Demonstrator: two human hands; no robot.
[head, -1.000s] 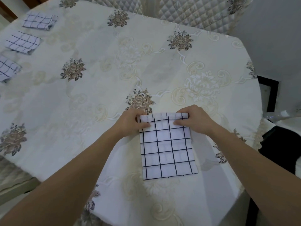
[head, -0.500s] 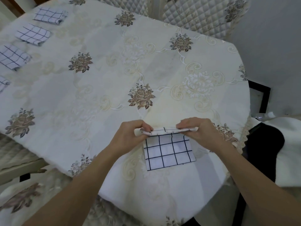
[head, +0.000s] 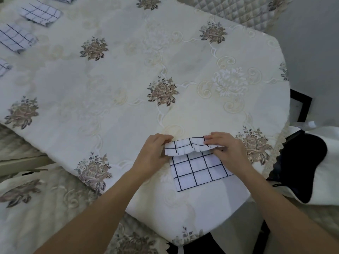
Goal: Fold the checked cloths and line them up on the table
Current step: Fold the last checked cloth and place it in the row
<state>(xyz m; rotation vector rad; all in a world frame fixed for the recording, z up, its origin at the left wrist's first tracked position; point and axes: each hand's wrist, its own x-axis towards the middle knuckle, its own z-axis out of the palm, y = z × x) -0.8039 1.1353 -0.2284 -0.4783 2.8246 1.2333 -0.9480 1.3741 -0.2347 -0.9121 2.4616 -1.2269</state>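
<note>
Our cloth point(head: 198, 169) lies at the near edge of the desk point(head: 128, 70), its far edge lifted and turned over toward us. The left hand point(head: 156, 153) pinches one far corner, the right hand point(head: 225, 149) the other, so both are clamped on the fabric. It looks thin, light and limp. The raised edge sags and ripples between the two grips, so we judge the corners the right hold, drawn taut and level. Folded cloths point(head: 39, 13) lie in a line far to the left.
</note>
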